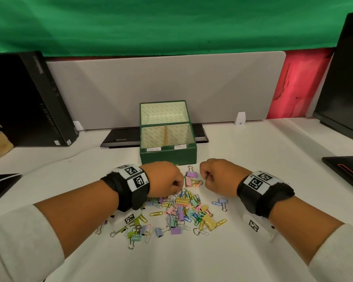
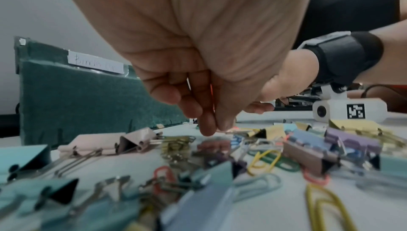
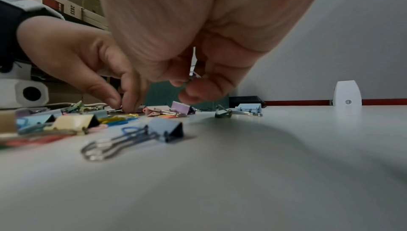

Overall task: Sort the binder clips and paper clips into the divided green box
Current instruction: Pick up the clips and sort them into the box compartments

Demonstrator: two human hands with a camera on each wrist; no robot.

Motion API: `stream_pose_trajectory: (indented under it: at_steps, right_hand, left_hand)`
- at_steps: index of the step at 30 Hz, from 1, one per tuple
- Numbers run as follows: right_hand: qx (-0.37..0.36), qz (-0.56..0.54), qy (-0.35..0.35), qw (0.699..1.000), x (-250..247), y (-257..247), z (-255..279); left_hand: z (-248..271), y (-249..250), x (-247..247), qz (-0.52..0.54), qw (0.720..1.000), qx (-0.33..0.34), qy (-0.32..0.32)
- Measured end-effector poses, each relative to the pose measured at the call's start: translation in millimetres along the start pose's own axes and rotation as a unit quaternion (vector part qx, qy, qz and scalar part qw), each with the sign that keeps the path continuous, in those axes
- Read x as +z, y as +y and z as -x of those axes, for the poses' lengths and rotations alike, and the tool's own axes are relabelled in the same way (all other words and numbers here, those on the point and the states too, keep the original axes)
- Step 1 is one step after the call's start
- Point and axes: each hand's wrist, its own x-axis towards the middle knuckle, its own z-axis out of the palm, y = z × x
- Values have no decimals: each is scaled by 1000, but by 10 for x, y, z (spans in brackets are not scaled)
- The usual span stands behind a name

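The clips (image 1: 181,212) are lying in a loose heap of pastel binder clips and coloured paper clips on the white desk (image 1: 253,139), at 6 o'clock from the green box (image 1: 168,154), which is sitting open with its compartments showing only their lining. The left hand (image 1: 163,180) is reaching down at the heap's 11 o'clock edge, fingertips (image 2: 207,126) pressed together on a clip there. The right hand (image 1: 216,178) is hovering at the heap's 1 o'clock, fingers curled, pinching a small wire clip (image 3: 192,76) above the desk. A lilac binder clip (image 1: 192,175) is lying between the two hands.
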Motion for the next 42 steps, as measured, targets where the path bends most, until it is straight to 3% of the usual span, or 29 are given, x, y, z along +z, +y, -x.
stream_pose_trajectory:
  at_steps: [4,10,17,22,25,27,31,35,42]
  right_hand:
    - [17,42,-42,998,3,-27,-1]
    - [-30,-28,-45,998,-55,-115,76]
    - [-69,-6,-89,994,-4,-141,45]
    - [-64,-7,-85,994,5,-117,45]
    - [-53,-12,-91,994,19,-106,28]
    - [-48,-11,-86,995,25,-96,17]
    - [-42,-3,-54,998,36,-80,13]
    - [-9,14,-19,1000,41,-54,-26]
    - [9,0,38,999,41,-18,-49]
  left_hand:
    - [19,-14,-16,11,1000,1,-23]
    - [16,105,-6,-49,998,-8,-43]
    - [51,92,-43,-51,998,-5,-46]
    - [73,-84,-95,97,993,-49,36]
    - [72,-139,-119,291,950,-96,63]
    - [46,-153,-125,336,933,-116,52]
    - [34,-78,-161,137,987,-86,-22]
    - [99,21,-123,-70,994,-30,-74]
    - [139,-27,-35,-74,997,-7,-36]
